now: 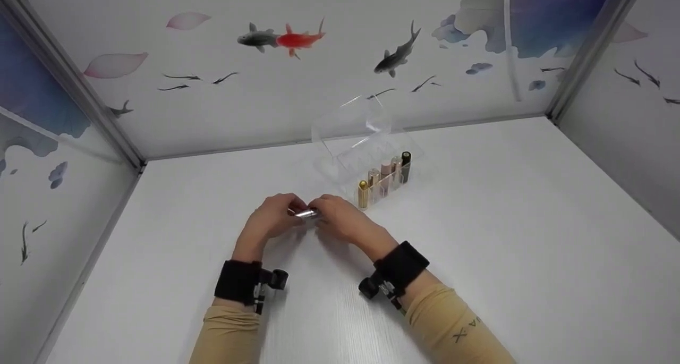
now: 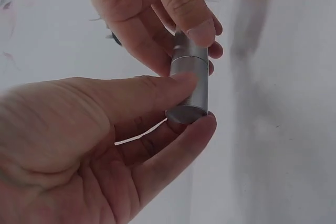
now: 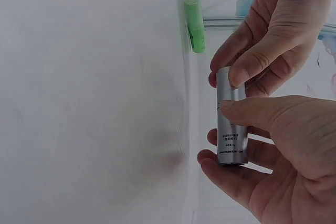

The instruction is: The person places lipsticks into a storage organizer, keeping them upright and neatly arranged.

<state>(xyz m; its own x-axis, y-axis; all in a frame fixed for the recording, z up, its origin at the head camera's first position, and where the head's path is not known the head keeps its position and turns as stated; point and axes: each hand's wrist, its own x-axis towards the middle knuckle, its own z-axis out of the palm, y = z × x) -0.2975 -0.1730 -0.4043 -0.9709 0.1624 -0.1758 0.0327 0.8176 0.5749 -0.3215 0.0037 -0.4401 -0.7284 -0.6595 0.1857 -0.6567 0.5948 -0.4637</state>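
A silver lip balm tube (image 1: 306,213), with small dark print in the right wrist view, is held between both hands above the white table. My left hand (image 1: 273,215) pinches one end of it between thumb and fingers. Thumb and fingers of my right hand (image 1: 342,218) grip the other end. A seam rings the tube (image 2: 191,72) in the left wrist view, and its two parts meet there. Beyond the hands stands a clear plastic case (image 1: 345,164), its lid raised. Several lipstick tubes (image 1: 385,179) stand upright in its right-hand row.
A green tube (image 3: 194,24) shows beyond the hands in the right wrist view; I cannot pick it out in the head view. Printed panels (image 1: 223,103) wall the white table (image 1: 504,236) at the back and sides. Metal posts (image 1: 595,50) mark the corners.
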